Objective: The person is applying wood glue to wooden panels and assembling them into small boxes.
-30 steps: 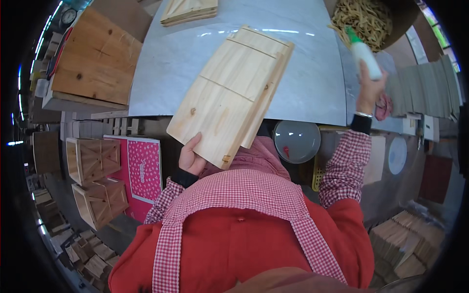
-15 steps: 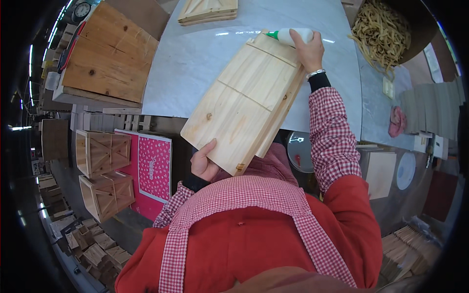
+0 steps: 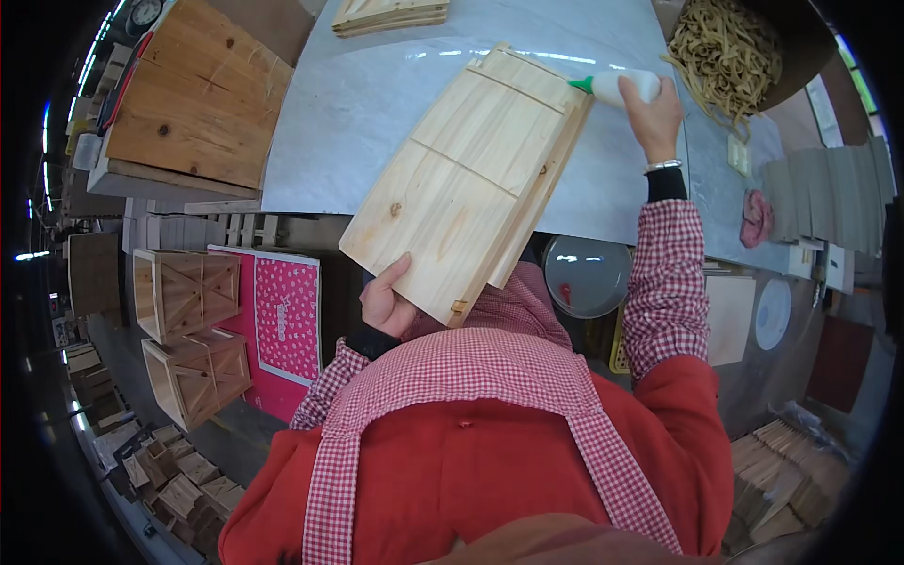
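Observation:
A pale wooden panel [image 3: 424, 193], wider toward its near end and cut with two grooves across its face, lies tilted over the table's front edge. Further wooden pieces show beneath its right side. My left hand [image 3: 386, 299] grips the panel's near left edge, thumb on top and fingers hidden underneath. In my right hand [image 3: 652, 115] is a white squeeze bottle [image 3: 617, 88] with a green nozzle. The bottle lies nearly level, its tip pointing left at the panel's far right corner. Whether the tip touches the wood I cannot tell.
The table [image 3: 320, 160] has a white marbled top. A large wooden box [image 3: 202, 104] stands at its left, stacked slatted panels [image 3: 391, 14] at the back. A bin of tan strips [image 3: 725, 56] is at far right. Below are wooden crates [image 3: 188, 297] and a round grey container [image 3: 589, 278].
My right hand has moved the bottle rightward along the panel's far end, from its far left corner to its far right corner. My left hand keeps its grip on the panel.

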The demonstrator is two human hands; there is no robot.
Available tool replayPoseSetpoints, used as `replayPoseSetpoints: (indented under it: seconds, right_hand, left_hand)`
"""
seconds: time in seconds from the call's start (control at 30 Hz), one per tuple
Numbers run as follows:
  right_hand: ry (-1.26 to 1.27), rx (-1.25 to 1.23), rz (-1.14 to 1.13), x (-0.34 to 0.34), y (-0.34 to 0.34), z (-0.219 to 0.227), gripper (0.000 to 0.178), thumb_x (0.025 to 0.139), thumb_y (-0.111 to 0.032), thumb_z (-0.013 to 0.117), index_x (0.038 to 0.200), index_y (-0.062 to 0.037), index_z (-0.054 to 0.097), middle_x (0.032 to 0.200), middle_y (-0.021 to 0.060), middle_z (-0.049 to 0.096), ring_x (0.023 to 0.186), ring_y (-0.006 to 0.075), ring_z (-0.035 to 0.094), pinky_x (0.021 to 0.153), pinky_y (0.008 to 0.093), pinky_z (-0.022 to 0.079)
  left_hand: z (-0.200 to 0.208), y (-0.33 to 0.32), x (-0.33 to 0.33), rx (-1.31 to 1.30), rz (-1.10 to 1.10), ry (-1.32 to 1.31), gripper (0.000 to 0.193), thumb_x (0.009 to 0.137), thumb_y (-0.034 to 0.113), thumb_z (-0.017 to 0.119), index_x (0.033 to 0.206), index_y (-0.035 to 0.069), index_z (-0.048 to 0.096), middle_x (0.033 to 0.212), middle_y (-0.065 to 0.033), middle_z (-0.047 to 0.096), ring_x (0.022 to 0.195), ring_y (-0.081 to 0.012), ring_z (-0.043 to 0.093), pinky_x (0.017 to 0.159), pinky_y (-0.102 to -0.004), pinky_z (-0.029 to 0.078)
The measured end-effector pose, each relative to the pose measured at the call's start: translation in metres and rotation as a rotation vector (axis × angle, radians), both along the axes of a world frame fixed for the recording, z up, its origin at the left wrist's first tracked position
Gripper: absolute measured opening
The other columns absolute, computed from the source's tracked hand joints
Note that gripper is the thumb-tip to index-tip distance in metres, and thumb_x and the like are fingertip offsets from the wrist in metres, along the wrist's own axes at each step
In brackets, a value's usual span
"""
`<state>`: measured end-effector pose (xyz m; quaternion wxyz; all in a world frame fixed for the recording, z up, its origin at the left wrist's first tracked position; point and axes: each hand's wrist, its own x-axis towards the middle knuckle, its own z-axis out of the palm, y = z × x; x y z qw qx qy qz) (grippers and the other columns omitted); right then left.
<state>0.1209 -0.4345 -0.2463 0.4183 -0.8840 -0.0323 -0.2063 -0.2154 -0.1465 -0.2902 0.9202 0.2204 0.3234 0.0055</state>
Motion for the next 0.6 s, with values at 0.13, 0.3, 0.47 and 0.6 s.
replayPoseSetpoints:
  seconds: [0.13,0.3,0.47,0.6]
  right_hand:
    - [0.041,-0.01,-0.062,-0.012,-0.002,0.013,0.058,0.07,-0.045,0.074,0.097,0.0041,0.058,0.086,0.0202,0.067,0.081,0.0341,0.066,0.074,0.0398,0.052]
    - [0.238,0.515,0.071,-0.033,0.05,0.023,0.053,0.075,-0.043,0.075,0.091,0.0034,0.056,0.077,0.0145,0.064,0.051,0.0164,0.062,0.046,0.0278,0.051]
    - [0.237,0.441,0.14,-0.028,0.105,0.004,0.068,0.071,-0.051,0.074,0.098,0.0087,0.055,0.086,0.0228,0.066,0.084,0.0362,0.066,0.077,0.0411,0.052]
    - [0.073,0.262,0.095,-0.019,0.124,-0.009,0.063,0.072,-0.048,0.073,0.097,0.0072,0.055,0.084,0.0218,0.066,0.078,0.0341,0.066,0.073,0.0406,0.053]
  left_hand:
    - [-0.001,0.001,0.0,-0.033,0.009,-0.004,0.056,0.089,0.005,0.058,0.139,0.001,0.033,0.137,-0.0176,0.045,0.127,-0.0327,0.045,0.108,-0.0476,0.036]
    - [0.004,-0.002,0.001,0.032,-0.037,-0.023,0.056,0.092,0.011,0.056,0.14,-0.001,0.029,0.138,-0.0201,0.044,0.127,-0.0322,0.044,0.108,-0.0481,0.036]
    - [0.006,-0.004,0.002,0.029,-0.031,-0.026,0.056,0.091,0.009,0.057,0.139,0.0,0.03,0.137,-0.0196,0.044,0.127,-0.0321,0.045,0.108,-0.0483,0.036]
    - [0.001,-0.004,0.001,0.015,-0.012,-0.032,0.055,0.091,0.008,0.057,0.139,0.0,0.031,0.137,-0.0192,0.044,0.127,-0.0321,0.044,0.108,-0.0483,0.036]
